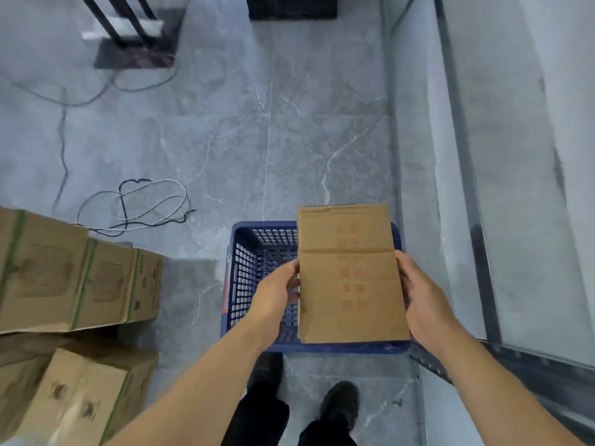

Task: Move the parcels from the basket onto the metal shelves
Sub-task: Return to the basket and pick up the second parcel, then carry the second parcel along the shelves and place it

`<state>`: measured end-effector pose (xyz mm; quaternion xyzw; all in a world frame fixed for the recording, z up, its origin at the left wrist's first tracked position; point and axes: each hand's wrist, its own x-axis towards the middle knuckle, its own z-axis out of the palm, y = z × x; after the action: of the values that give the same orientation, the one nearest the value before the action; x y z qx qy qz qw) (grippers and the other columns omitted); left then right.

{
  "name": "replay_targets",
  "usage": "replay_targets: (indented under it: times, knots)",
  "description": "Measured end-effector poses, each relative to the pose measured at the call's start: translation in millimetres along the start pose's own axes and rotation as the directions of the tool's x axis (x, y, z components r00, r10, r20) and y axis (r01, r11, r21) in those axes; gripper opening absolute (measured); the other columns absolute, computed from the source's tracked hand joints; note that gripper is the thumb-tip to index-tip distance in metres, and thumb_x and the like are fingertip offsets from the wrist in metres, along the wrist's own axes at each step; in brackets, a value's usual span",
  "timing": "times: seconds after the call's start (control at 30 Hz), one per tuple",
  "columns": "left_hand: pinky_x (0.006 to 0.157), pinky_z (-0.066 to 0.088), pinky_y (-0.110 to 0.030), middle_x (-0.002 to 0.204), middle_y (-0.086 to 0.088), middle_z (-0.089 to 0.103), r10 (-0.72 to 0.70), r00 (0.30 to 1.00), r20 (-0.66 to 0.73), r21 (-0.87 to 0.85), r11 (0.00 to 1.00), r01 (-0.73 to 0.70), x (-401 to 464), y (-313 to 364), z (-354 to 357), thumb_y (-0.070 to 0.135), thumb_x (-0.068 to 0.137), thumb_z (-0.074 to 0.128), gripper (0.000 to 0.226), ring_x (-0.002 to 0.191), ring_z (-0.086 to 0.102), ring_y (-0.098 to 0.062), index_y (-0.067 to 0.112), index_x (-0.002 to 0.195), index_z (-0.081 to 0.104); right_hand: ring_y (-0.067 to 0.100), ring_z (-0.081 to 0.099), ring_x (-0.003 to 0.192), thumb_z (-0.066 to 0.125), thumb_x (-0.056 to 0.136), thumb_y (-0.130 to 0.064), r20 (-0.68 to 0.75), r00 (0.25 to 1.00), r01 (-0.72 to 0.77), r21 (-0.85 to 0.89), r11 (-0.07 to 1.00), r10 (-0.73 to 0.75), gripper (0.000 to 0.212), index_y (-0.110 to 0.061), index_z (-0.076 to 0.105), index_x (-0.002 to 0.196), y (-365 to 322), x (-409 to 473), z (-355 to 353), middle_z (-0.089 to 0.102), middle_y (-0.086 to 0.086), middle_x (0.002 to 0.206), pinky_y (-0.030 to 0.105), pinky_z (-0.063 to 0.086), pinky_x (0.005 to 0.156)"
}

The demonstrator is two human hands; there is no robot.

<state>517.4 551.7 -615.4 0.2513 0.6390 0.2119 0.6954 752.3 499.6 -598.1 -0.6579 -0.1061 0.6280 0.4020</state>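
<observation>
A flat brown cardboard parcel [349, 275] with faint red print is held above a blue plastic basket [248, 268] that stands on the grey floor. My left hand [278, 289] grips the parcel's left edge and my right hand [421, 294] grips its right edge. The parcel hides most of the basket's right half; the visible left part of the basket shows only its perforated wall and bottom. A dark metal shelf edge [431, 362] pokes in at the lower right, below my right forearm.
Stacked cardboard cartons [77, 278] with green straps stand at the left. Loose cables [138, 204] lie on the floor beyond them. A dark stand [128, 33] is at the far left, a black crate [293, 8] at the top. A glass partition [515, 188] runs along the right.
</observation>
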Motion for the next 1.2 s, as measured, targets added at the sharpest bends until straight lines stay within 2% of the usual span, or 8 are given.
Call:
replay_targets:
  times: [0.13,0.33,0.6,0.8,0.9,1.0,1.13,1.2]
  knots:
    - [0.072,0.060,-0.021,0.105,0.012,0.083,0.084,0.997,-0.001,0.017,0.996,-0.083,-70.5,31.0,-14.3,-0.004,0.104,0.032,0.055,0.094,0.077,-0.004,0.027,0.125,0.072,0.001,0.078,0.098,0.047,0.110,-0.046,0.019,0.993,0.116,-0.029,0.993,-0.115,0.036,-0.035,0.079,0.119,-45.2,-82.6,17.8,0.083,-0.013,0.110,0.018,0.062,0.067]
    - [0.111,0.048,-0.053,0.132,-0.006,0.074,0.284,0.958,0.029,-0.046,0.958,-0.282,-160.0,96.1,-39.5,-0.005,0.107,0.041,0.047,0.129,0.065,-0.033,0.023,0.134,0.068,-0.002,0.060,0.131,0.046,0.112,-0.030,0.051,0.968,0.248,-0.103,0.963,-0.244,0.043,-0.031,0.050,0.155,-110.2,-181.5,49.2,0.061,-0.014,0.152,0.025,0.052,0.103]
    - [0.094,0.058,-0.022,0.131,0.012,0.075,0.431,0.884,0.180,0.002,0.899,-0.439,-234.9,174.1,-79.2,0.026,0.091,0.074,0.039,0.126,0.066,-0.009,0.034,0.129,0.066,0.009,0.054,0.140,0.062,0.105,-0.011,-0.109,0.885,0.430,-0.182,0.884,-0.453,0.062,-0.038,0.044,0.158,-145.7,-270.7,95.7,0.056,-0.011,0.154,0.047,0.044,0.121]
    - [0.101,0.047,-0.035,0.150,0.004,0.052,0.279,0.905,0.321,0.130,0.934,-0.334,-267.5,232.1,-121.7,0.073,0.038,0.090,0.144,0.125,0.061,-0.012,0.026,0.161,0.029,-0.008,0.061,0.125,0.064,0.102,-0.004,-0.186,0.837,0.507,-0.091,0.857,-0.515,0.067,-0.065,0.055,0.128,-156.5,-319.7,137.3,0.064,-0.024,0.140,0.031,0.047,0.111]
    - [0.083,0.060,-0.036,0.122,0.007,0.077,0.268,0.871,0.411,0.163,0.919,-0.359,-286.3,250.8,-139.0,0.079,0.029,0.091,0.115,0.097,0.076,-0.004,0.035,0.130,0.058,-0.007,0.060,0.127,0.063,0.104,-0.006,-0.185,0.810,0.539,-0.136,0.831,-0.556,0.064,-0.062,0.054,0.135,-160.7,-341.8,153.1,0.062,-0.020,0.145,0.029,0.047,0.110]
    - [0.082,0.061,-0.041,0.121,0.004,0.078,0.320,0.853,0.412,0.125,0.908,-0.401,-305.6,264.3,-153.3,0.068,0.026,0.098,0.123,0.102,0.077,-0.012,0.036,0.135,0.052,-0.001,0.057,0.130,0.055,0.109,-0.009,-0.184,0.772,0.554,-0.273,0.786,-0.608,0.053,-0.054,0.056,0.135,-168.2,-363.2,171.3,0.050,-0.010,0.153,0.032,0.046,0.115]
    - [0.082,0.062,-0.046,0.116,0.001,0.080,0.361,0.812,0.459,0.045,0.903,-0.428,-338.5,282.5,-158.9,0.054,0.039,0.103,0.107,0.101,0.078,-0.028,0.053,0.131,0.046,-0.034,0.042,0.115,0.048,0.111,-0.025,-0.086,0.760,0.559,-0.420,0.715,-0.644,0.040,-0.061,0.050,0.128,-178.5,-387.9,195.1,0.039,-0.013,0.151,-0.001,0.036,0.101]
    - [0.083,0.063,-0.048,0.117,-0.005,0.080,0.384,0.801,0.459,0.029,0.894,-0.446,-349.9,287.0,-160.3,0.044,0.051,0.101,0.093,0.102,0.078,-0.032,0.059,0.126,0.048,-0.032,0.044,0.120,0.053,0.105,-0.045,-0.054,0.791,0.548,-0.378,0.746,-0.609,0.030,-0.064,0.052,0.127,-183.8,-399.2,201.2,0.053,-0.023,0.146,0.014,0.037,0.115]
